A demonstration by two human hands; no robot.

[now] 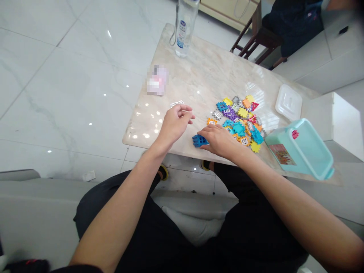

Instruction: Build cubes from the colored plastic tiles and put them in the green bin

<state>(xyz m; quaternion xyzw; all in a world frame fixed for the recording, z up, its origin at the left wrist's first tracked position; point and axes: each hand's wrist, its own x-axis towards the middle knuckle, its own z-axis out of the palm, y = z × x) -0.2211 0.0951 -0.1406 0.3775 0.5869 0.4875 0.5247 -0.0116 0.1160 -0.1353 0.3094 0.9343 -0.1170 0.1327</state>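
Underneath all, pale marble floor (57, 76), glossy with spots of light. Upon it, a beige stone table (199, 68), seen from a seat at its near edge. Below, black trousers (250, 235) across the lap, both bare forearms reaching forward over them.

On the table's right end, a teal box (309, 151), open, tilted toward the table edge, with one pink piece on its rim. Just behind it, a white lid (288, 101), lying flat. At the far edge, a clear bottle (186, 26), upright, with a blue and white label. Beyond the far right corner, a dark wooden chair (256, 38). Left of the table's middle, a small blurred thing (157, 80), not to be made out.

Between box and hands, a pile (241, 117) of flat toothed blocks: yellow, purple, orange, teal, grey, red, loosely overlapping.

Right hand (217, 138) palm down at the pile's near left edge, fingers pressed together and closed over a blue block (200, 140). Block standing on the table near the front edge, just left of the pile.

Left hand (174, 123) raised a little over the table, well left of the pile, fingers curled, thumb and forefinger tips drawn together; whether pinching anything, cannot tell. Just beyond its fingertips, a white piece (177, 103), flat on the table.
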